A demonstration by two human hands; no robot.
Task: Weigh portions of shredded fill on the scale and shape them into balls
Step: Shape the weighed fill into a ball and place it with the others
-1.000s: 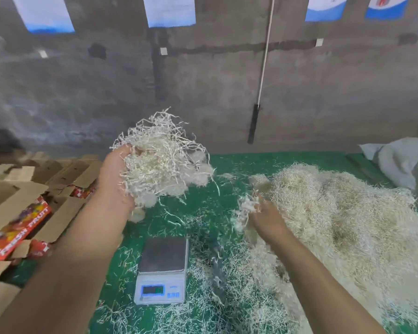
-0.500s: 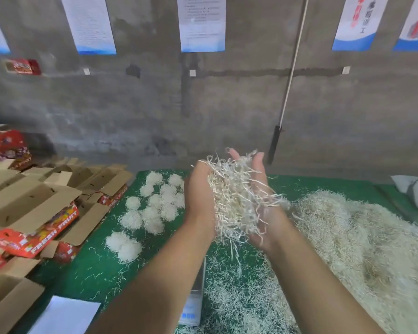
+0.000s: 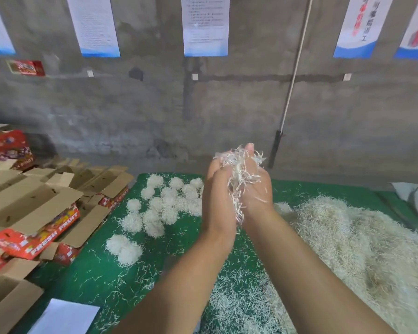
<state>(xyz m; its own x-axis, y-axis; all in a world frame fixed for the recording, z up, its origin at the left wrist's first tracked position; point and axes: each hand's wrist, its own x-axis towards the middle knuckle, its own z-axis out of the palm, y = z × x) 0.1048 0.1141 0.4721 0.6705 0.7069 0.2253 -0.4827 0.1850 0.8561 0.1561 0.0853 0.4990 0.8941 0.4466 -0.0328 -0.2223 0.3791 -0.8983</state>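
The left hand and right hand are pressed together around a portion of fill, raised above the bench. Strands hang out below; if the pressing is loose, they may drop and the ball come underweight.

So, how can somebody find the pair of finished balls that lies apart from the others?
Start at the green mat. A cluster of white shredded-fill balls sits at its far side. The separate pair of balls lies nearer, touching each other, beside the red cardboard boxes.
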